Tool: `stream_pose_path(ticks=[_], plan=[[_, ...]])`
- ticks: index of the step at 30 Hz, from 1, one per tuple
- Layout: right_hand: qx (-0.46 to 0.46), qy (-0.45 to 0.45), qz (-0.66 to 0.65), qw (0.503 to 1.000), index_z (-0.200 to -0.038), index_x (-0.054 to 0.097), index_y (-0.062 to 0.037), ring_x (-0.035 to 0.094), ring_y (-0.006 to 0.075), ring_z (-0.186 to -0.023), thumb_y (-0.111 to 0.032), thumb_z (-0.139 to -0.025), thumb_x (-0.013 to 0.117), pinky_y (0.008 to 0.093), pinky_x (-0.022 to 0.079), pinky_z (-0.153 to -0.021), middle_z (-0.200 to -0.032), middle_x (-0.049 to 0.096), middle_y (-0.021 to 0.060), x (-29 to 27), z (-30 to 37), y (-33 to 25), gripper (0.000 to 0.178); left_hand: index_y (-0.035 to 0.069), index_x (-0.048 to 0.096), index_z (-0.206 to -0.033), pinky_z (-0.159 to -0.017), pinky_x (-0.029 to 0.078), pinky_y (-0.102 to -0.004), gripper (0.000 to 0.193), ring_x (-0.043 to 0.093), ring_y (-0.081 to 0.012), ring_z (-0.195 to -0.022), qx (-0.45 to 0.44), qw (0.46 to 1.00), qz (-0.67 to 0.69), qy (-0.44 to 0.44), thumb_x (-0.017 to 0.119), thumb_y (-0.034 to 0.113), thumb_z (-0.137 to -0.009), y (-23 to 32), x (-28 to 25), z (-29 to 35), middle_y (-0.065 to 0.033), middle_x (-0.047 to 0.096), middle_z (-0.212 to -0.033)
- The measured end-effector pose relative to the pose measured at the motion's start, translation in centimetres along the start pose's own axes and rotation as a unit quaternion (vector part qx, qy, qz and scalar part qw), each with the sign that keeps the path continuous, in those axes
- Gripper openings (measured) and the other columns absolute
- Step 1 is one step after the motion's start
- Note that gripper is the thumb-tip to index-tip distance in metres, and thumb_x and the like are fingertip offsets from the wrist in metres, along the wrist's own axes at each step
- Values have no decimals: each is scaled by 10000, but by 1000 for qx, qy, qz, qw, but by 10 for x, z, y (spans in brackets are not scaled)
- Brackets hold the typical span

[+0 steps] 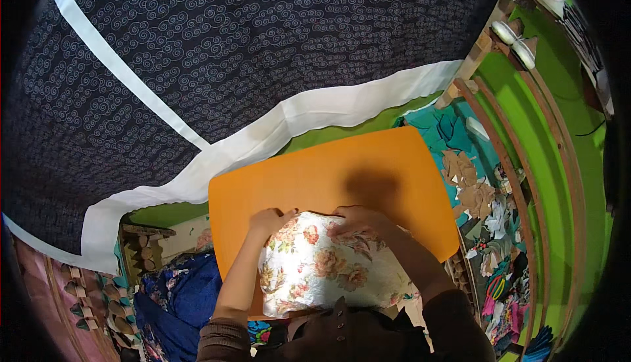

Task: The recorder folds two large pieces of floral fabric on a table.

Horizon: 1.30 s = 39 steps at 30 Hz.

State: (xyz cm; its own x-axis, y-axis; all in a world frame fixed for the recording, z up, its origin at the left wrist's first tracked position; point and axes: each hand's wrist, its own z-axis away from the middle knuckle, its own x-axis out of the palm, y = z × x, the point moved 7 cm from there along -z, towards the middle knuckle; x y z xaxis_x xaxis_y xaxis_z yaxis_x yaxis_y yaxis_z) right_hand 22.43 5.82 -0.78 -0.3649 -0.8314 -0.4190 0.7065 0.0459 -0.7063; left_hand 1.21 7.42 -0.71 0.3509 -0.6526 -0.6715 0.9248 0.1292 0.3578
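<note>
A white cloth with pink and brown flowers [325,267] hangs from the near part of an orange table [282,181] toward my body. Its far edge lies on the table top, between my two hands. At the upper left corner of the cloth, my left hand [271,220] has its fingers closed on the edge. Farther right, my right hand [358,222] grips the same edge, thumb side toward the left hand. The fingertips of both hands are partly hidden by the cloth and the hands themselves. A shadow falls on the table beyond my right hand.
A dark curtain with a swirl pattern [263,46] and white border [315,107] hangs beyond the table. Bundled dark blue cloth [181,303] lies at left. Fabric scraps [473,194] are piled at right, beside curved-looking wooden rails [559,132] and a green surface [513,106].
</note>
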Motion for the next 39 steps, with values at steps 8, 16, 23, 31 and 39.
stream_pose_path(ticks=[8, 16, 23, 31, 39], plan=[[144, 24, -117, 982, -1241, 452, -44, 535, 273, -1032, -573, -642, 690, 369, 416, -868, -1117, 563, 169, -7, 78, -9, 835, -19, 473, -1188, -936, 352, -363, 501, 480, -286, -1120, 112, 897, 375, 204, 424, 388, -900, -31, -2, 75, -189, 531, -1169], [-37, 185, -66, 980, -1191, 520, -84, 546, 249, -1008, -513, -682, 693, 353, 427, -834, -1084, 586, 138, -6, 42, 40, 688, -113, 398, -1203, -865, 416, -345, 754, 507, -296, -1072, -5, 910, 406, 88, 589, 481, -780, -39, 27, 15, -257, 504, -1158], [11, 166, -67, 984, -1164, 545, -96, 606, 219, -843, -488, -684, 692, 327, 472, -746, -994, 625, 114, -4, 49, 38, 637, -103, 361, -1241, -938, 361, -383, 687, 454, -343, -1110, -41, 911, 197, 361, 502, 444, -849, -55, 25, 92, -265, 481, -1156], [-46, 214, -52, 974, -1186, 534, -87, 598, 192, -872, -462, -688, 708, 312, 472, -740, -1014, 620, 113, -17, 45, 39, 647, -88, 369, -1241, -848, 423, -274, 614, 504, -209, -1044, -33, 768, 633, 91, 426, 425, -908, -67, 99, 88, -183, 525, -1143], [-3, 177, -129, 976, -1213, 484, -3, 497, 242, -1082, -396, -757, 668, 319, 374, -919, -1180, 527, 167, -11, 51, 50, 629, -71, 379, -1234, -940, 343, -359, 532, 440, -269, -1116, -104, 801, 330, 488, 502, 305, -878, -93, 42, 140, -187, 463, -1187]])
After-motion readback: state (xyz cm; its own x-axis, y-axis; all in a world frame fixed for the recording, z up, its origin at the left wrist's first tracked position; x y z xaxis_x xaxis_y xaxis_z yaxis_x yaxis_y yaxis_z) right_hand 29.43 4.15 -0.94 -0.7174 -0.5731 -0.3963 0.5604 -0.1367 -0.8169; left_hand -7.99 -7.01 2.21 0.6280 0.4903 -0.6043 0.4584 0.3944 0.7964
